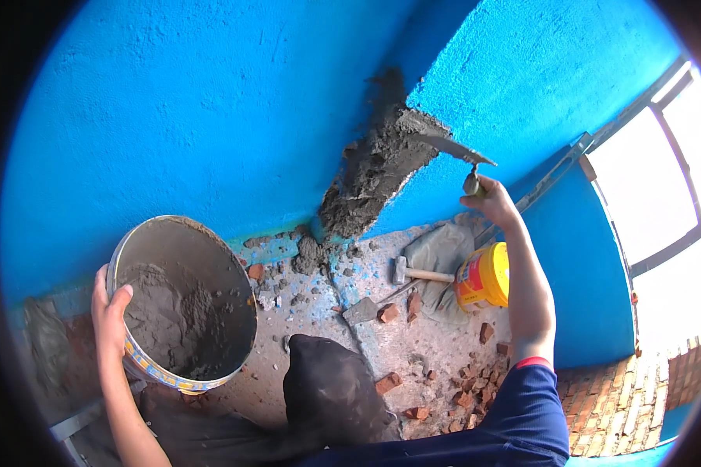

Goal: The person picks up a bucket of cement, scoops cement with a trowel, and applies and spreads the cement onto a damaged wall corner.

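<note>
My left hand [110, 315] grips the left rim of a metal-grey bucket [214, 265] partly filled with wet grey mortar [171, 327]. My right hand [484, 198] holds a trowel [459, 150] by its handle, the flat blade raised against a rough band of grey mortar [366, 183] on the blue wall corner [409, 74]. Loose mortar lumps [311, 255] lie at the foot of that band.
A yellow bucket [491, 276], a hammer [432, 274], a flat-bladed tool [362, 311], crumpled sheeting [436, 241] and broken brick pieces [389, 382] lie on the floor. My dark-clad knee [327, 373] is at bottom centre. A bright window opening [646, 187] is at right.
</note>
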`<state>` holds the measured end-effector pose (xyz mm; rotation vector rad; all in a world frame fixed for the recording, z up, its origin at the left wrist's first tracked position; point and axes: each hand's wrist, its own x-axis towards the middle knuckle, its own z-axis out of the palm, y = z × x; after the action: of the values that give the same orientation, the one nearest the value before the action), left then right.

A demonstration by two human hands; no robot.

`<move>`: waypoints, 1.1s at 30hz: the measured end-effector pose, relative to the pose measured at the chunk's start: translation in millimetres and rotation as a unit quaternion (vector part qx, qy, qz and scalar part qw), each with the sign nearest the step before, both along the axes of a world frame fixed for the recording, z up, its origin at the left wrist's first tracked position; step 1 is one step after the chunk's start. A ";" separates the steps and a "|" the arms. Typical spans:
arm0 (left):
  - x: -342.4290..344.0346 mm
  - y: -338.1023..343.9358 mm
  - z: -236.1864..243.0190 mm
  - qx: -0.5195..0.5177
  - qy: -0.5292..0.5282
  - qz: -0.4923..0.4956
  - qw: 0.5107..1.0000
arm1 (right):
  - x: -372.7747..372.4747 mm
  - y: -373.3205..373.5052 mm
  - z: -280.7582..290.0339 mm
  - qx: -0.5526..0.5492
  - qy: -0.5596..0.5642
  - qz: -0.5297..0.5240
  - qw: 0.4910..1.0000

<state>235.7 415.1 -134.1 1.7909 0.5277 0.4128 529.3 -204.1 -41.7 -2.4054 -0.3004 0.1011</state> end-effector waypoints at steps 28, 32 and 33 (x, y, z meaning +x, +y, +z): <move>3.4 -32.5 -1.1 0.189 0.053 -0.055 0.979 | -161.2 344.5 -166.7 -0.240 -0.020 0.401 0.884; 3.2 -47.4 4.9 0.214 0.054 -0.066 0.973 | -163.0 390.9 -215.8 -0.385 -0.108 0.403 0.823; 3.5 -48.6 -0.2 0.227 0.047 -0.069 0.970 | -166.7 401.1 -224.8 -0.423 -0.131 0.353 0.824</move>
<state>239.3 366.5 -134.3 2.2827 0.3900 0.3725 362.6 197.1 -266.5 -3.0184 -1.5586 0.2851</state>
